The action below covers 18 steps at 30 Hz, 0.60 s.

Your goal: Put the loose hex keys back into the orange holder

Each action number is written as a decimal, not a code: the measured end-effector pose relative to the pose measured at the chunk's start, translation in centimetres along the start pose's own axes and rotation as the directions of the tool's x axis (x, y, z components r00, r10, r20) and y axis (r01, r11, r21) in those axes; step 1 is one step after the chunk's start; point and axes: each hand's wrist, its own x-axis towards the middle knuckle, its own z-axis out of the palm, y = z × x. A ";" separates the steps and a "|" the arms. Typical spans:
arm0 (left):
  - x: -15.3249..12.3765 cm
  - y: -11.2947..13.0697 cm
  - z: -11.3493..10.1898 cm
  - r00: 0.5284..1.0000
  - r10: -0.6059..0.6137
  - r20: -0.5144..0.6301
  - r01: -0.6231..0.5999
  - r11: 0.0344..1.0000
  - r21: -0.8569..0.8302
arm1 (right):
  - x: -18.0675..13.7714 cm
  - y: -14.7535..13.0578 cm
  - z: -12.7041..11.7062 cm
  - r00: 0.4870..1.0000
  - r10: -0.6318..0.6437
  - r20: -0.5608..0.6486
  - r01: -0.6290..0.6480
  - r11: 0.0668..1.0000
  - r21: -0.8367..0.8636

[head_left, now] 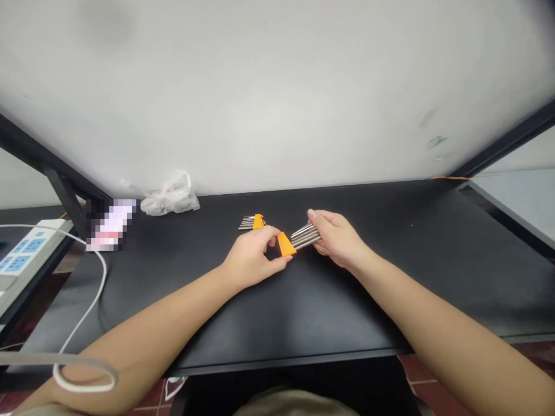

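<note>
Clearly, the left hand pinches an orange holder; the right hand grips metal rods; loosening could spill them.

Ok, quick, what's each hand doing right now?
Left hand: closed, pinching an orange holder between thumb and fingers.
Right hand: closed, holding the metal rods.

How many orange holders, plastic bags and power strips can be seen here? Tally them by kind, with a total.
Orange holders: 2
Plastic bag: 1
Power strip: 1
Total: 4
</note>
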 end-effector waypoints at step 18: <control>0.1 -0.2 -0.4 0.996 -0.081 0.037 0.079 0.996 0.048 | 1.2 0.8 -2.5 0.977 -0.106 0.183 0.194 0.102 -0.976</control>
